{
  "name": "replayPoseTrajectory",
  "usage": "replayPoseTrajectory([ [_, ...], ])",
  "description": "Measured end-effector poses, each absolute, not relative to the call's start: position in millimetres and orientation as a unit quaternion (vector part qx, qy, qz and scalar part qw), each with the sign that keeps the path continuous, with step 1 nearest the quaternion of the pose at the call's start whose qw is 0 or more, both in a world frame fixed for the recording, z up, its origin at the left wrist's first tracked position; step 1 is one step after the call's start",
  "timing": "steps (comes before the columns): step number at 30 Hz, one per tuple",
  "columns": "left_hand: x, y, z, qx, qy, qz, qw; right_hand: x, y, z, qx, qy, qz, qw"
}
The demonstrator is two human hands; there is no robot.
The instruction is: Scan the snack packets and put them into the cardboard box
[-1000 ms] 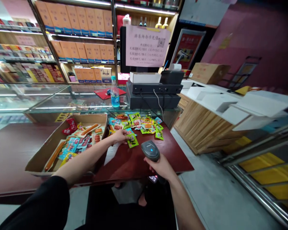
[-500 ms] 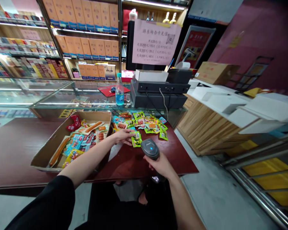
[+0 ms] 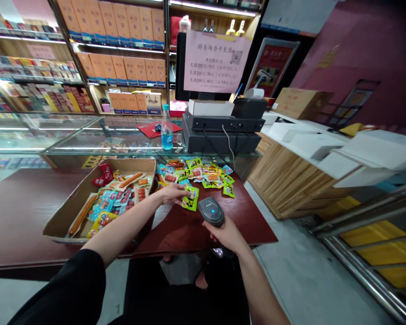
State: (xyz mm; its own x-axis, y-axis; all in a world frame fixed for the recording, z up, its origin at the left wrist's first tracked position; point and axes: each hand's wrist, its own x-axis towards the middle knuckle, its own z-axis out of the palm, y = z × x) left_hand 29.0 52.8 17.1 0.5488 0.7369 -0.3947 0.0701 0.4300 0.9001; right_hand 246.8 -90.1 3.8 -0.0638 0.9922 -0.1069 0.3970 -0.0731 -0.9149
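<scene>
the left hand [image 3: 172, 193] pins a green packet [image 3: 191, 198] flat with narrow fingers, near the middle of the counter [image 3: 189, 230], just past the open end of the box [image 3: 71, 212]. the right hand [image 3: 225, 234] is closed on a scanner [image 3: 211, 211], its head just beside the packet, close to the counter's front edge.

likely risks: the fingers could cover the barcode so the read fails; the scanner's aim could catch a neighbouring packet in the pile [image 3: 203, 174] instead; a loose press could let the slick packet slide toward the front edge.

the counter is dark red wood, glossy. the box holds sausages and snack packs. behind it stands a glass case with a bottle [image 3: 167, 134] and a register [image 3: 221, 131] on top. shelves of orange cartons fill the back wall; a wooden counter stands to the right.
</scene>
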Motion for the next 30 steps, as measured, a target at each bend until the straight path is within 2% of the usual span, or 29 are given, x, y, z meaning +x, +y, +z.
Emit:
replayPoseTrajectory([
  [11, 29.5, 49.7, 21.0, 0.504, 0.456, 0.250, 0.690, 242.8, -92.0, -4.9, -0.600, -0.579, 0.452, 0.316],
  [30, 28.2, 46.3, 29.4, 0.499, 0.445, 0.253, 0.700, 231.1, -95.1, 16.6, -0.596, -0.598, 0.440, 0.306],
])
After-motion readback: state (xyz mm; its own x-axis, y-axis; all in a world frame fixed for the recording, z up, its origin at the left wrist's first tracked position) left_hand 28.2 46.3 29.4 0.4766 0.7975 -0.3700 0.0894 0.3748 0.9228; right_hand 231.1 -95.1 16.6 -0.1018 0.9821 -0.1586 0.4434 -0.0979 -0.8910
